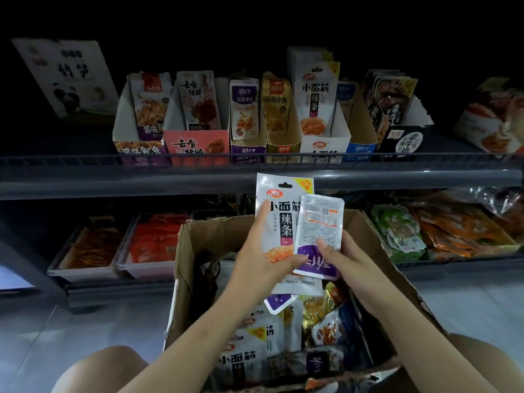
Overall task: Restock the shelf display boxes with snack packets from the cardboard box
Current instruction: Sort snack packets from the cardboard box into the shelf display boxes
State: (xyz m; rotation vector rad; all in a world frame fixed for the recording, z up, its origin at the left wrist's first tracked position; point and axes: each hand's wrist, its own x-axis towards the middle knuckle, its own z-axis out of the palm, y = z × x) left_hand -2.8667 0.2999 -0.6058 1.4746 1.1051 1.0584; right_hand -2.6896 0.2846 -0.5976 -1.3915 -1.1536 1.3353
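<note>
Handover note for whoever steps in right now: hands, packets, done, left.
Left hand: holds the large white spicy-strip packet upright over the cardboard box, thumb across its front.
Right hand: pinches a smaller purple-bottomed packet, back side showing, overlapping the white one.
Cardboard box sits below the shelf, with many mixed packets inside.
Done: upper-shelf display boxes already hold packets; the matching white display box has some.
Left: place both held packets in their matching display boxes, probably the white box and the purple display box, then keep emptying the cardboard box.
</note>
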